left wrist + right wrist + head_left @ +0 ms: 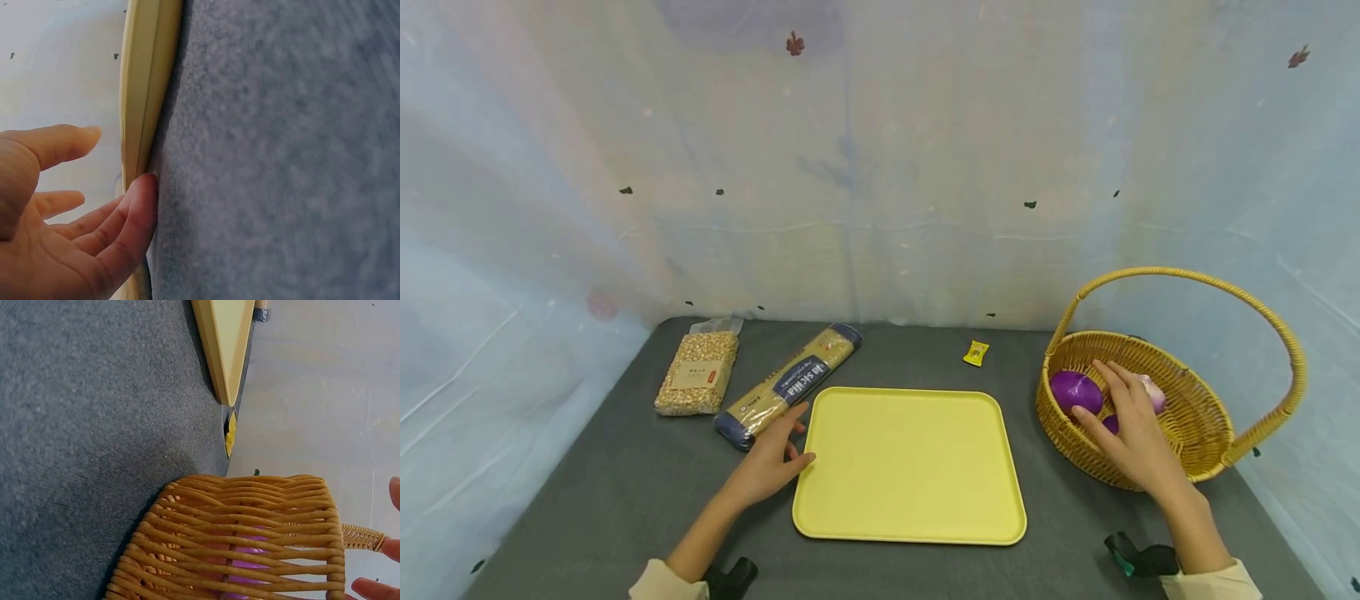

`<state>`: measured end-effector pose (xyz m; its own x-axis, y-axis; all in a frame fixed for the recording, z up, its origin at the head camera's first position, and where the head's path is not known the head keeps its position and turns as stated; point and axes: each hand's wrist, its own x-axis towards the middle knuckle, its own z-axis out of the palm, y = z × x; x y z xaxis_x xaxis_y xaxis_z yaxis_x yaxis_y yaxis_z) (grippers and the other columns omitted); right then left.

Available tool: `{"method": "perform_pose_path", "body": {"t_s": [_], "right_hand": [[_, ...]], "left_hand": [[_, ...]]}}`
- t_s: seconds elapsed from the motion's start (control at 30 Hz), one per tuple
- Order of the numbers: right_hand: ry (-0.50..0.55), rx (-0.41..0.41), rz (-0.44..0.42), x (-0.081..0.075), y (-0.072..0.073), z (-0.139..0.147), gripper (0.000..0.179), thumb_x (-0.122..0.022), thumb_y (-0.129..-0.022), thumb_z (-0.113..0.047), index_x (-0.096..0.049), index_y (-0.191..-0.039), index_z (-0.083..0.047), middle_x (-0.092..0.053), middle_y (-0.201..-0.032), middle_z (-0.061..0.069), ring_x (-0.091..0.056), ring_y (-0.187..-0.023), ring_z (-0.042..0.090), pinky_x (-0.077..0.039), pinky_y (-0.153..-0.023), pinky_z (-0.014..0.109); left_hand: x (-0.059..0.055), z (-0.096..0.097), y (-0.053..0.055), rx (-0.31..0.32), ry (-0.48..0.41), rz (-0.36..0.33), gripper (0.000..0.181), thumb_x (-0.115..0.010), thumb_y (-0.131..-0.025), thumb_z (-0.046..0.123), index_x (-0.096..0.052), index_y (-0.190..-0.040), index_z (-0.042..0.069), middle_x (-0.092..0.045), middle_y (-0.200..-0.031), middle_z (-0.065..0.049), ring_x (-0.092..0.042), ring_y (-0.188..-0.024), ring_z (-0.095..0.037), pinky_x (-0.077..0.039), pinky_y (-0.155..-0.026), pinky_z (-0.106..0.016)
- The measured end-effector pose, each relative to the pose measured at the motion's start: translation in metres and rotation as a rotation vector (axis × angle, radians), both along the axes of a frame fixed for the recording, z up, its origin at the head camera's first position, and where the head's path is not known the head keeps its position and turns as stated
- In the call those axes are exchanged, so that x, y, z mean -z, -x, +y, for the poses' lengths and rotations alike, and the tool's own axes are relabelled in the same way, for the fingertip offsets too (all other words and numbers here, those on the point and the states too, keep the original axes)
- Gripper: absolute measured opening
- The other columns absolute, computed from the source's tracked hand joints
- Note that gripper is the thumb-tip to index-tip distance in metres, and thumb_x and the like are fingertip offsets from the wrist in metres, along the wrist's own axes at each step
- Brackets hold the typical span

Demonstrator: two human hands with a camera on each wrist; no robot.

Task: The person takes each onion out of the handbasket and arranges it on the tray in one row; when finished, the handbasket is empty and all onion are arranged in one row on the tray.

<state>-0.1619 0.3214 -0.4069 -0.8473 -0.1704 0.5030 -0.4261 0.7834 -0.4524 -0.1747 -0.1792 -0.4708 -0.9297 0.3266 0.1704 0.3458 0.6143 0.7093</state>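
Note:
My left hand is at the left edge of a yellow tray, fingers extended and thumb spread over the rim. In the left wrist view its fingertips lie low beside the tray's side, on the cloth or just off it. My right hand reaches over the rim of a wicker basket, fingers spread and holding nothing visible. Close to its fingers inside are a shiny purple round thing, a second purple thing partly hidden, and a pinkish-white bulb-like thing.
A long gold-and-blue noodle-like packet lies slanted just beyond my left hand. Left of it is a clear bag of pale kernels. A small yellow wrapped piece lies behind the tray. The basket's tall handle arches at right.

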Motion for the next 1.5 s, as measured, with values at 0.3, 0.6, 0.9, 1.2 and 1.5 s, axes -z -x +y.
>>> {"method": "perform_pose_path", "body": {"t_s": [0.3, 0.6, 0.9, 1.2, 1.5], "right_hand": [[-0.003, 0.008, -0.011, -0.001, 0.002, 0.003, 0.075, -0.068, -0.084, -0.016, -0.028, -0.147, -0.015, -0.025, -0.143, 0.028, -0.025, -0.127, 0.051, -0.021, -0.096, 0.074], [-0.006, 0.009, -0.047, -0.006, 0.006, 0.004, 0.074, -0.065, -0.087, -0.018, -0.024, -0.149, -0.015, -0.023, -0.143, 0.028, -0.026, -0.125, 0.051, -0.026, -0.090, 0.076], [-0.006, -0.014, -0.090, -0.010, 0.009, 0.008, 0.073, -0.062, -0.090, -0.019, -0.021, -0.149, -0.011, -0.020, -0.143, 0.030, -0.023, -0.126, 0.053, -0.022, -0.090, 0.077], [-0.008, -0.018, -0.099, -0.016, 0.015, 0.015, 0.069, -0.059, -0.091, -0.018, -0.022, -0.147, -0.006, -0.021, -0.141, 0.033, -0.021, -0.126, 0.055, -0.020, -0.090, 0.078], [0.016, -0.009, -0.059, -0.019, 0.021, 0.024, 0.069, -0.061, -0.089, -0.015, -0.024, -0.146, -0.004, -0.024, -0.138, 0.036, -0.023, -0.124, 0.055, -0.022, -0.092, 0.075]], "left_hand": [[-0.001, 0.005, 0.000, 0.012, 0.020, 0.041, 0.072, -0.071, -0.078, 0.000, -0.034, -0.140, -0.002, -0.055, -0.105, -0.017, -0.047, -0.059, -0.003, -0.044, -0.052, -0.020], [0.001, 0.006, 0.002, 0.049, 0.052, 0.079, 0.066, -0.069, -0.078, -0.003, -0.037, -0.136, -0.010, -0.054, -0.103, -0.020, -0.044, -0.060, -0.001, -0.042, -0.050, -0.019], [0.002, 0.009, 0.003, -0.002, 0.113, 0.071, 0.059, -0.069, -0.077, -0.006, -0.044, -0.131, -0.013, -0.052, -0.100, -0.015, -0.040, -0.060, -0.003, -0.038, -0.050, -0.020], [0.003, 0.010, 0.004, -0.014, 0.127, 0.062, 0.059, -0.069, -0.077, -0.005, -0.044, -0.131, -0.013, -0.051, -0.104, -0.017, -0.040, -0.059, -0.003, -0.039, -0.051, -0.020], [0.002, 0.011, 0.002, -0.036, 0.111, 0.027, 0.056, -0.067, -0.078, -0.006, -0.046, -0.130, -0.012, -0.051, -0.104, -0.016, -0.042, -0.060, -0.004, -0.040, -0.051, -0.020]]}}
